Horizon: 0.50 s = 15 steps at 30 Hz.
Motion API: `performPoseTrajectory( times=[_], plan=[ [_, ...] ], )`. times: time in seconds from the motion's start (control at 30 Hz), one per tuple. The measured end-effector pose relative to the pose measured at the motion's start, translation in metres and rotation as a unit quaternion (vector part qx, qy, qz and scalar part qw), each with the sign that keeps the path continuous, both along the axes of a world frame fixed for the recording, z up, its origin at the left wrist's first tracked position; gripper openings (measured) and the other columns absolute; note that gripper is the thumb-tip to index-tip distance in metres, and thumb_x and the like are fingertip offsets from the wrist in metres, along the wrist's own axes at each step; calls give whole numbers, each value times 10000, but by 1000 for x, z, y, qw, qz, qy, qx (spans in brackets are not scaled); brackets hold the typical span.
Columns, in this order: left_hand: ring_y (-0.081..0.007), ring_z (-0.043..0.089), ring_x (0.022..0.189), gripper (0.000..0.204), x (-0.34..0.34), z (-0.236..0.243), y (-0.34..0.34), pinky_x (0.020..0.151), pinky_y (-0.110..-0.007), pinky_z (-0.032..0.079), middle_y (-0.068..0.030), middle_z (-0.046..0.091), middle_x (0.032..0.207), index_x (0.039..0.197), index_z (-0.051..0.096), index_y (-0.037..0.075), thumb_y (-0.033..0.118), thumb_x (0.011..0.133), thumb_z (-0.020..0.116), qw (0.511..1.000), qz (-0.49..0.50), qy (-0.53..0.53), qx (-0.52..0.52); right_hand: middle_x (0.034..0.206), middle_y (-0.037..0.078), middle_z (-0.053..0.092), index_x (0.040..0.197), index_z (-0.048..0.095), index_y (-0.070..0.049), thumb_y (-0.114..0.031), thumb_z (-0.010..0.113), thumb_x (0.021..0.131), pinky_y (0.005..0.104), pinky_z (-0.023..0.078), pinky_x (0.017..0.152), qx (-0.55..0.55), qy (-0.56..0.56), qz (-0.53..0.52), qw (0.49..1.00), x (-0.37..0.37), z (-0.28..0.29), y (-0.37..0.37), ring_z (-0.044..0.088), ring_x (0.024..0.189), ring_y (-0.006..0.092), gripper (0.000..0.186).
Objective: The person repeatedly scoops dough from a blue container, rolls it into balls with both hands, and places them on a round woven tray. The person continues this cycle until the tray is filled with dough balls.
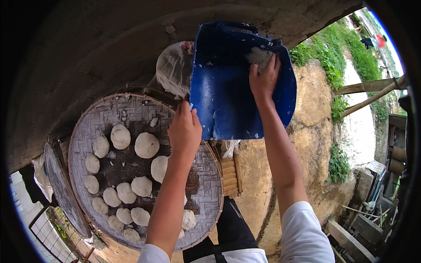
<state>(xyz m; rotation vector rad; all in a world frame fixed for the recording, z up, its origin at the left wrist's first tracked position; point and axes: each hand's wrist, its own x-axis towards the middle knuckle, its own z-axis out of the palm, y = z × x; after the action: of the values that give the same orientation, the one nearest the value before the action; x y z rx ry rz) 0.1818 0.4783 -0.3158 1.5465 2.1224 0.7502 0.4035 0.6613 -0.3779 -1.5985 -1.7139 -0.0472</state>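
Note:
A blue plastic container (232, 109), which looks like a cut-open drum, stands tilted in front of me with white bits stuck to its inner wall. My left hand (185, 127) is closed on its left edge. Inside, near the upper right wall, my right hand (265, 81) has its fingers pressed onto a lump of white dough (258, 57); the fingertips are partly hidden in it. To the left, a round woven bamboo tray (83, 140) bears several white dough balls (147, 145), some hidden under my left forearm.
A whitish translucent bag (172, 68) hangs beside the container's left side. A bamboo slatted piece (230, 175) lies right of the tray. Dark wall rises behind; earthen ground (307, 140) and wooden poles (368, 98) are on the right. A worn wooden disc (63, 188) leans at the left.

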Motion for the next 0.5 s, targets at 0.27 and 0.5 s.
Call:
performPoseTrajectory(
  times=[0.27,0.5],
  plan=[
    [-472,686,841,153,11,-10,1,724,-541,528,-229,697,956,1098,589,-10,132,1078,537,998,55,-37,-3,1395,272,535,1433,508,76,-204,736,798,540,447,1094,-56,-14,34,998,0,-17,14,536,1281,461,731],
    [-427,670,761,170,5,-7,5,697,-500,515,-230,684,878,1149,619,-23,115,1081,547,993,68,-90,-20,1325,288,563,1413,527,81,-187,722,793,534,490,1027,1,24,-9,1000,-12,0,13,564,1214,475,703]
  ],
)
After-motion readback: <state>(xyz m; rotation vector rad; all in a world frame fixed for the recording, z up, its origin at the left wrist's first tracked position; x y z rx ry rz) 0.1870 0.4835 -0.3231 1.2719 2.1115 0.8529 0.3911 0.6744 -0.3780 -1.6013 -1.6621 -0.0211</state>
